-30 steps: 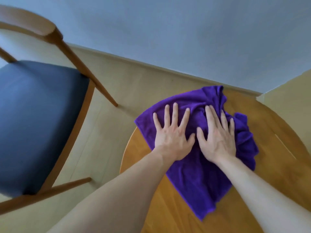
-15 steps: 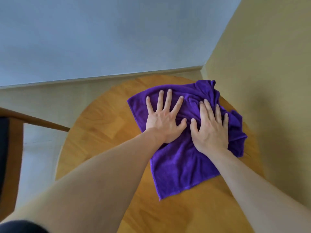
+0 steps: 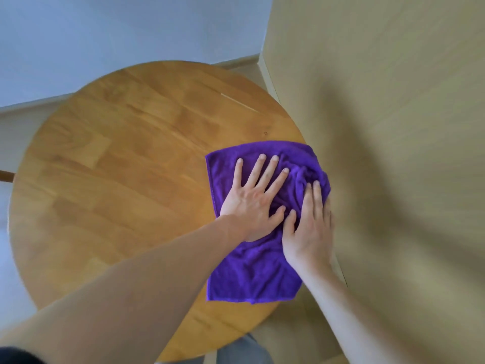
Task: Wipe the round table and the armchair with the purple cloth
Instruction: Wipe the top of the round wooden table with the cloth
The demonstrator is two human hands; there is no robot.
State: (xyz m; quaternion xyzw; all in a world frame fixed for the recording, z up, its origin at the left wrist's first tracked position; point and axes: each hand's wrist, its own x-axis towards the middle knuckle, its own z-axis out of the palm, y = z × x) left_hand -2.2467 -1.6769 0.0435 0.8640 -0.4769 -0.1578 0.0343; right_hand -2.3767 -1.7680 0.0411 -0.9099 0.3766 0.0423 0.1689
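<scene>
1. Looking down past a dark sleeve edge (image 3: 15, 355) at bottom left and a bit of grey fabric (image 3: 244, 349) at the bottom edge, too blurred to say more.
2. Reaching in from the bottom: both bare forearms, angled up toward the right side of the round table (image 3: 110, 166).
3. Lying flat on the right part of that wooden top: purple cloth (image 3: 252, 277), near corner hanging just over the table's rim, right side bunched into wrinkles and running past the rim there too.
4. Pressing down on the cloth, palm flat: left hand (image 3: 249, 203), four fingers straight and fanned apart, thumb tucked out to the side.
5. Resting just beside it, thumb nearly touching the left thumb: right hand (image 3: 309, 227), also flat on the cloth, fingers straight and held close together, outer edge sitting right at the table's rim by the beige wall (image 3: 380, 127). Nothing pinched by either hand.
6. Sitting bare beyond the cloth: rest of the tabletop, with a thin pale scratch (image 3: 240, 102) near the far side.
7. Poking in at the far left edge: small wooden piece (image 3: 6, 176), can't tell what from.
8. Backing it all: pale blue wall (image 3: 118, 27) meeting the beige one in the corner.
</scene>
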